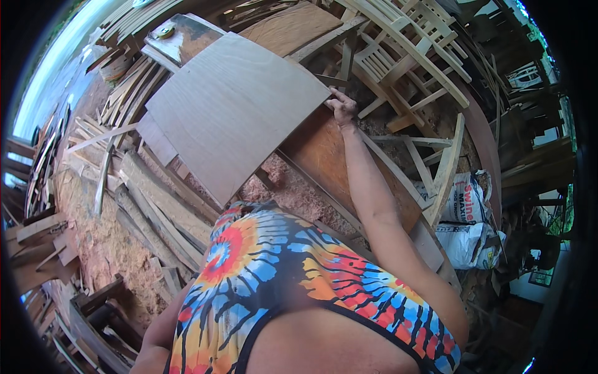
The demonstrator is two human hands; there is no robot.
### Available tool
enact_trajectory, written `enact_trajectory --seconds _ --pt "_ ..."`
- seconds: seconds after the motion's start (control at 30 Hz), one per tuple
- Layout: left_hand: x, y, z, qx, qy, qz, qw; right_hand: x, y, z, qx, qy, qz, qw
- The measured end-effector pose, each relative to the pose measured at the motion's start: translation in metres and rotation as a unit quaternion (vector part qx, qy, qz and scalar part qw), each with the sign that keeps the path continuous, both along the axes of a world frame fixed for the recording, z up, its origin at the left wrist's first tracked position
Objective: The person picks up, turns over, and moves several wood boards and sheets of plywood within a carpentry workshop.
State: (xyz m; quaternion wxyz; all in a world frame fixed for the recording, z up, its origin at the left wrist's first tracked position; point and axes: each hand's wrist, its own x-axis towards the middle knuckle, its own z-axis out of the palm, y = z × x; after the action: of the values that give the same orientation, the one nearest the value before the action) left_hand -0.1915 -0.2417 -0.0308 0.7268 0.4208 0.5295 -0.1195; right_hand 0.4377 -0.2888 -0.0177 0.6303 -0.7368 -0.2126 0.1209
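A pale plywood panel [233,100] lies flat in front of me, over a workbench with a brown wooden top [324,149]. My right hand [342,107] is at the panel's far right corner, fingers closed around its edge, with the arm stretched out across the bench. Of my left arm only the upper part shows at the lower left; my left hand is hidden behind my body and the panel's near end.
A yellow tape measure [164,31] rests on a board beyond the panel. Wooden chair frames [398,56] stand at the far right, and white sacks [464,215] sit below them. Long timber offcuts [156,193] lie at left. Wood shavings [289,187] fill the bench's gap.
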Motion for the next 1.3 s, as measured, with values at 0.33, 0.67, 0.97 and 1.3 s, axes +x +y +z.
enact_trajectory --seconds 0.33,0.67,0.97,1.3 --pt "-0.012 0.0 -0.002 0.054 0.037 -0.051 0.997 -0.021 0.008 0.016 0.002 -0.005 0.008 1.0" --pt "0.038 0.076 0.034 0.265 0.081 -0.106 0.955 -0.008 0.01 -0.005 -0.006 -0.059 0.001 0.998" --pt "0.145 0.138 0.033 -0.023 -0.204 0.246 0.947 -0.022 0.011 0.019 -0.036 -0.048 -0.018 0.998" --pt "0.146 0.137 0.027 -0.032 -0.223 0.197 0.954 -0.026 -0.002 0.021 -0.071 -0.062 -0.048 0.994"
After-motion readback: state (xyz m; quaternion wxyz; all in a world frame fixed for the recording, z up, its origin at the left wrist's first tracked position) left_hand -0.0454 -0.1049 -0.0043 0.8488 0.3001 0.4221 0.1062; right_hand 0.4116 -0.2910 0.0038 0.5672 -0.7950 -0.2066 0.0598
